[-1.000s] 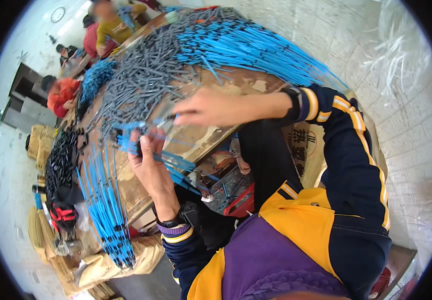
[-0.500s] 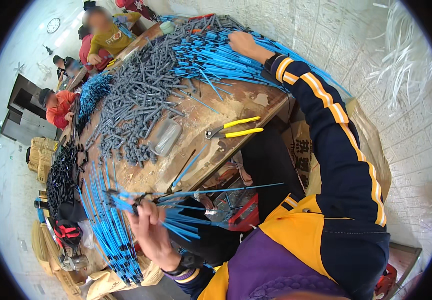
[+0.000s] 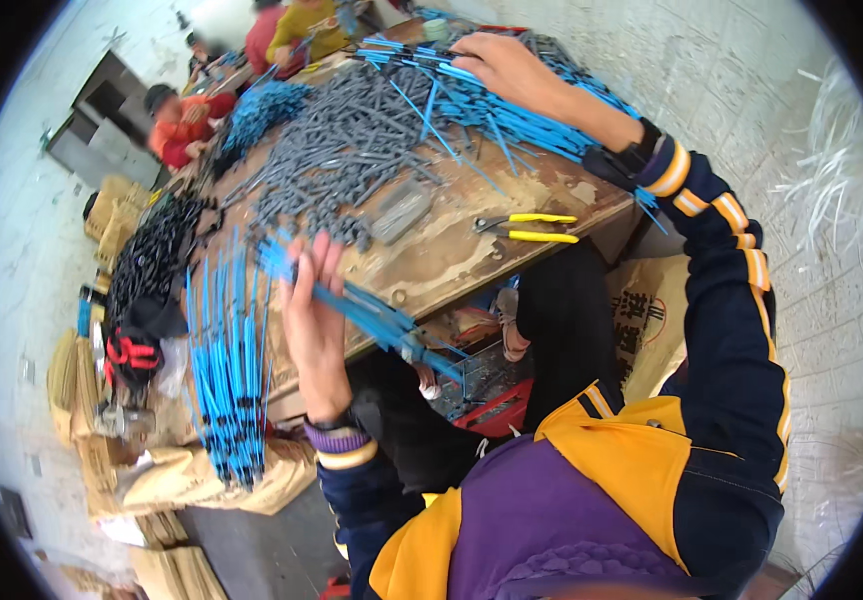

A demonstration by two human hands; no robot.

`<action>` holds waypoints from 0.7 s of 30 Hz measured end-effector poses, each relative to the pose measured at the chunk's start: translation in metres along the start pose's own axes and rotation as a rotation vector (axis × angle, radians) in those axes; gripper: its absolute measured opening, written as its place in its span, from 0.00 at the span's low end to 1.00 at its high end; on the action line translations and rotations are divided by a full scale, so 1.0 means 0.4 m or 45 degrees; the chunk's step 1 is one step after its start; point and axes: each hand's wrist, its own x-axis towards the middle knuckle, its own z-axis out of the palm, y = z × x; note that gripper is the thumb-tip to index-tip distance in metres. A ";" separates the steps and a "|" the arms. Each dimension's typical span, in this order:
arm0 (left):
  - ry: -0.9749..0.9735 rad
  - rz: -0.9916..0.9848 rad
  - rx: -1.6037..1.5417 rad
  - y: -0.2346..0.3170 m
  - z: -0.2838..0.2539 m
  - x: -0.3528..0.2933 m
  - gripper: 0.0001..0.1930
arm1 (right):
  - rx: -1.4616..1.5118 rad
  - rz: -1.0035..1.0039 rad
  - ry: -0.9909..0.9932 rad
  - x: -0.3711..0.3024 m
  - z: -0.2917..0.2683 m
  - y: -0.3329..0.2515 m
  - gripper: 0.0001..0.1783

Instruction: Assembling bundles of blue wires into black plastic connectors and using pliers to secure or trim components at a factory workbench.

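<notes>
My left hand [image 3: 314, 320] is closed around a bundle of thin blue rods [image 3: 377, 315] with black fittings, held over the table's near edge. Motion smears the bundle and the fingertips. At the far right, my right hand [image 3: 522, 72] grips several blue rods with black fittings [image 3: 407, 55] that stick out to its left above a large pile of blue rods [image 3: 502, 115]. Its fingers partly hide their grip. To the left of my left hand, a spread row of blue rods with black fittings [image 3: 227, 380] lies along the table end.
A heap of grey plastic pieces [image 3: 342, 150] covers the table's middle. Yellow-handled nippers [image 3: 532, 228] and a clear plastic box [image 3: 402, 212] lie near the front edge. Black parts [image 3: 157, 255] are piled at left. Co-workers sit on the far side.
My left hand has moved up with its rods, which now slant down to the right. My right hand has lifted rods off the pile. The view has shifted too.
</notes>
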 end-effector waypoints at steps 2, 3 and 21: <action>-0.092 0.047 0.000 -0.028 -0.019 0.050 0.24 | 0.097 -0.011 -0.069 -0.017 -0.006 -0.091 0.14; -0.157 0.092 0.038 -0.028 -0.036 0.061 0.25 | 0.176 -0.038 -0.100 -0.023 0.007 -0.146 0.14; 0.039 -0.178 0.025 -0.096 0.055 0.061 0.04 | 1.054 0.575 -0.384 -0.238 0.134 -0.349 0.14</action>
